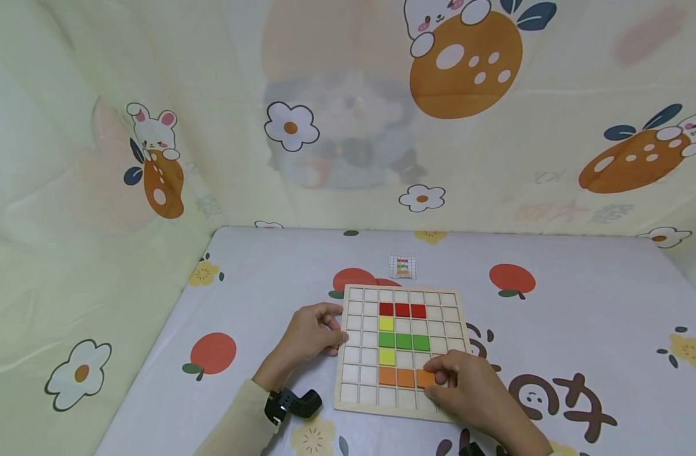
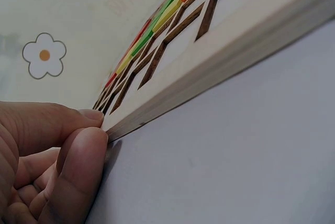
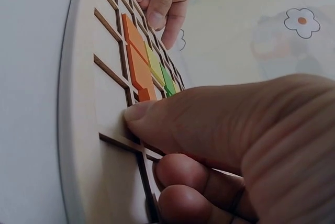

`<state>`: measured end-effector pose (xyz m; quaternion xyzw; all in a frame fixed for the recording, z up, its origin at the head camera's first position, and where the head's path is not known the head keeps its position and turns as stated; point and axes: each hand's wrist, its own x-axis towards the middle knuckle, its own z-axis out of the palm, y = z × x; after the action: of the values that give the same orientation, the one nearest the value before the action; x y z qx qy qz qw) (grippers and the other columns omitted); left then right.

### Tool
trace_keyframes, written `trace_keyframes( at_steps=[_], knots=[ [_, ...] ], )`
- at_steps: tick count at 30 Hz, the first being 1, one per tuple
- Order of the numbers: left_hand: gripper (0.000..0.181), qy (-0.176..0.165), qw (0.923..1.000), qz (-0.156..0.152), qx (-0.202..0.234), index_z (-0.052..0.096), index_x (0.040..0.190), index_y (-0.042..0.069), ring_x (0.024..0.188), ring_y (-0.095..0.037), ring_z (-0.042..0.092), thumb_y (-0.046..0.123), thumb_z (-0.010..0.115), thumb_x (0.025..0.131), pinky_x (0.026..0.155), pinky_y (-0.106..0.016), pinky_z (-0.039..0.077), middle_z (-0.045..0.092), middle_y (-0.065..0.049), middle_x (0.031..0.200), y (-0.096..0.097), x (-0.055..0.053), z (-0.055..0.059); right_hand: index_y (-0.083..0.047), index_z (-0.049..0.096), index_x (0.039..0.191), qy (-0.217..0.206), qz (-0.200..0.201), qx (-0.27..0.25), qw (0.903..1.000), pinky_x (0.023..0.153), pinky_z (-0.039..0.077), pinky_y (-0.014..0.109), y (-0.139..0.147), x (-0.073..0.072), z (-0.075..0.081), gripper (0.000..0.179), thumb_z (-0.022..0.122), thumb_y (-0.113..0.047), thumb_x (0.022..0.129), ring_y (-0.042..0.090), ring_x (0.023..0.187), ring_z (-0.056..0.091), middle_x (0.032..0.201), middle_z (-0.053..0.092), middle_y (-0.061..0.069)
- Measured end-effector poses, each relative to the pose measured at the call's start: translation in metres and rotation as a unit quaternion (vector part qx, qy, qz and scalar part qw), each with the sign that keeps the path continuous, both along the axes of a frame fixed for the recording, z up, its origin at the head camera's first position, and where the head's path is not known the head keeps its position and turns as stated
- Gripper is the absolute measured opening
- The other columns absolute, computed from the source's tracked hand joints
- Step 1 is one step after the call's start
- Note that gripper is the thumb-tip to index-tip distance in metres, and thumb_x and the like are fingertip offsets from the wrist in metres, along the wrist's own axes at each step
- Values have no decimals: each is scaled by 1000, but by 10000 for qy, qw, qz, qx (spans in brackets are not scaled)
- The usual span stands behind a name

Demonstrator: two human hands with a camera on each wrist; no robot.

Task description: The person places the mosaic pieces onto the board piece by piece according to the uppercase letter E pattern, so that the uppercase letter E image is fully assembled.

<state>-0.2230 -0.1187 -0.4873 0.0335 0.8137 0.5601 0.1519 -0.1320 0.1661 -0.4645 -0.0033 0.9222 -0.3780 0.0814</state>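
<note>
A square wooden grid board [image 1: 367, 392] lies on the table, its white cells partly filled with coloured tiles. My left hand [image 1: 312, 332] holds the board's left edge, with thumb and forefinger together on the rim [image 2: 125, 124] in the left wrist view. At the third place of the bottom coloured row, my right hand [image 1: 467, 386] pinches an orange square tile [image 1: 424, 379], mostly covered by thumb and fingers in the right wrist view. Two other orange tiles [image 1: 396, 377] sit beside it. Above are red tiles [image 1: 402, 310], green tiles [image 1: 404, 341] and two yellow tiles [image 1: 387, 356].
Behind the board lies a small picture card [image 1: 403, 267] showing a coloured grid pattern. A printed cloth [image 1: 581, 304] with fruit and flowers covers the table. Patterned curtains [image 1: 348, 126] hang at the back and left. A black wrist strap [image 1: 291, 404] circles the left wrist.
</note>
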Motion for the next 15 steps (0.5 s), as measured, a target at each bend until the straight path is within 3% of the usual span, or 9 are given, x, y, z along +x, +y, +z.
trace_keyframes(
  at_steps=[15],
  knots=[
    [50, 12, 10000, 16, 18, 65, 133, -1, 58, -12, 64, 1, 82, 85, 55, -26, 60, 64, -8, 85, 0, 0, 0, -13, 80, 94, 6, 6, 1, 10000, 54, 40, 23, -1, 0, 1, 24, 89, -4, 74, 14, 68, 50, 77, 57, -3]
  ],
)
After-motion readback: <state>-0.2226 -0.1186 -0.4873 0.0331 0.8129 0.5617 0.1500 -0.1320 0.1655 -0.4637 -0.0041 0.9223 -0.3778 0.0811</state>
